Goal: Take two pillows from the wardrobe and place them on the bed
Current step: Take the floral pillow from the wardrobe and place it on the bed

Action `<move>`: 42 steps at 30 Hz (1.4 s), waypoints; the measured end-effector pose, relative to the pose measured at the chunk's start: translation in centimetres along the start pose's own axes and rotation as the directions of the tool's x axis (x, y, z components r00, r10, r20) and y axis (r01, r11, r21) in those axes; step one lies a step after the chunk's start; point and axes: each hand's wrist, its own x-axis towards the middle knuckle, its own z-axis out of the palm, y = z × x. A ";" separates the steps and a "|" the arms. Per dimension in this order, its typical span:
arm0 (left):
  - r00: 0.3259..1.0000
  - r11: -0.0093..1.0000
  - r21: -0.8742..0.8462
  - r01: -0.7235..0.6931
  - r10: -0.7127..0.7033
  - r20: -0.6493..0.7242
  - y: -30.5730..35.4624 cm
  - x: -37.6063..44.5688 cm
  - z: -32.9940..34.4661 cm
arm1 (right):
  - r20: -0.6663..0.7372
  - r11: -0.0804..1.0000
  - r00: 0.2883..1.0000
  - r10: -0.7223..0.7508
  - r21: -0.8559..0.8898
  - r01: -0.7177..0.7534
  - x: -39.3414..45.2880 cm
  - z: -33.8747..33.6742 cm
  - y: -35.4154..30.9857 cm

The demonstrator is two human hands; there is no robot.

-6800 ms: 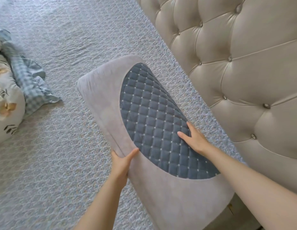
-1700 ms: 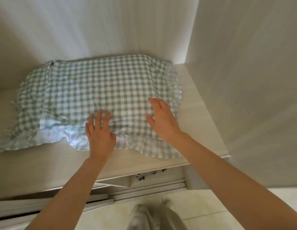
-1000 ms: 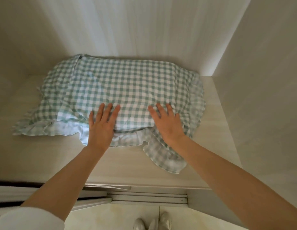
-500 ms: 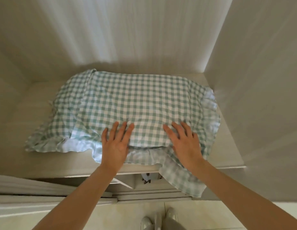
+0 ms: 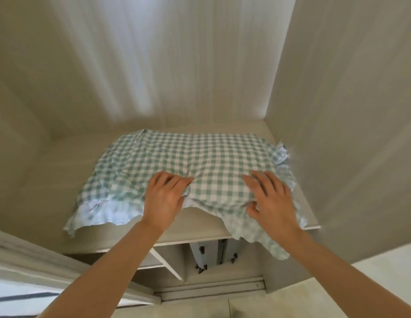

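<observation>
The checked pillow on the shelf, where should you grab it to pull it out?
Probably by its near long edge, from the open front. The checked pillow lies flat on the wardrobe shelf, frill overhanging. The left hand and right hand already grip there, spaced apart so the soft pillow shouldn't sag.
</observation>
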 end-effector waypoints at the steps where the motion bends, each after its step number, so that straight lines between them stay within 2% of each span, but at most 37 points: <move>1: 1.000 1.000 -0.019 0.012 -0.012 -0.019 0.2 1.4 -0.9 | -0.069 1.000 0.998 0.000 -0.009 0.000 1.0 -1.2 0.3; 4: 0.998 0.999 -0.014 0.035 -0.036 -0.057 1.1 5.8 -3.7 | -0.256 1.000 0.966 -0.014 -0.022 0.009 4.0 -4.7 0.9; 7: 0.997 0.999 -0.033 0.039 -0.041 -0.070 2.1 9.1 -5.9 | -0.337 0.996 0.938 -0.075 0.013 0.085 5.7 -7.3 0.1; 12: 1.000 0.995 -0.098 0.013 -0.015 -0.022 3.8 11.8 -7.6 | -0.161 0.956 0.943 -0.292 -0.080 0.282 6.4 -8.0 -2.6; 16: 0.992 0.987 -0.116 0.108 -0.115 -0.055 3.1 12.7 -7.7 | -0.002 0.932 0.951 -0.310 -0.200 0.304 8.4 -7.4 -3.0; 19: 0.971 0.979 -0.112 0.170 -0.186 -0.152 2.2 12.3 -7.6 | 0.071 0.917 0.951 -0.299 -0.254 0.308 10.7 -6.7 -3.0; 23: 0.936 0.970 -0.101 0.222 -0.241 -0.257 1.0 9.5 -6.6 | 0.057 0.922 0.954 -0.294 -0.247 0.299 14.1 -6.1 -3.1; 25: 0.902 0.940 -0.145 0.308 -0.338 -0.269 0.1 7.5 -6.0 | 0.031 0.933 0.958 -0.284 -0.220 0.283 15.7 -5.7 -3.1; 27: 0.831 0.869 -0.259 0.421 -0.484 -0.274 -0.2 5.4 -5.6 | 0.029 0.937 0.964 -0.263 -0.229 0.263 17.2 -5.3 -3.1; 29: 0.726 0.739 -0.376 0.559 -0.656 -0.209 -0.3 3.4 -4.7 | 0.021 0.935 0.967 -0.256 -0.247 0.253 18.3 -4.9 -3.1; 30: 0.645 0.631 -0.443 0.637 -0.751 -0.141 -0.3 2.3 -4.2 | 0.012 0.934 0.964 -0.266 -0.246 0.260 18.8 -4.6 -3.0; 31: 0.538 0.488 -0.505 0.712 -0.841 -0.053 -0.3 1.7 -3.7 | 0.002 0.932 0.960 -0.281 -0.239 0.273 19.2 -4.5 -3.0; 33: 0.263 0.063 -0.614 0.787 -0.934 0.240 -0.8 0.7 -2.5 | -0.038 0.927 0.949 -0.314 -0.227 0.298 19.6 -4.1 -3.0; 34: 0.150 -0.158 -0.613 0.774 -0.895 0.420 -0.7 0.6 -1.8 | -0.064 0.924 0.942 -0.330 -0.228 0.309 19.6 -3.9 -3.0; 36: 0.039 -0.463 -0.539 0.703 -0.733 0.679 -0.5 0.6 0.0 | -0.109 0.914 0.926 -0.362 -0.237 0.329 19.4 -3.5 -3.0; 38: -0.039 -0.677 -0.447 0.585 -0.574 0.818 0.4 1.3 1.1 | -0.131 0.912 0.920 -0.370 -0.242 0.332 19.3 -3.3 -3.1; 39: -0.060 -0.717 -0.419 0.558 -0.538 0.841 0.8 1.6 1.7 | -0.126 0.915 0.924 -0.361 -0.242 0.324 19.3 -3.3 -3.1; 42: -0.074 -0.742 -0.357 0.568 -0.478 0.875 1.7 2.3 3.2 | -0.084 0.922 0.940 -0.330 -0.240 0.302 19.7 -3.5 -3.1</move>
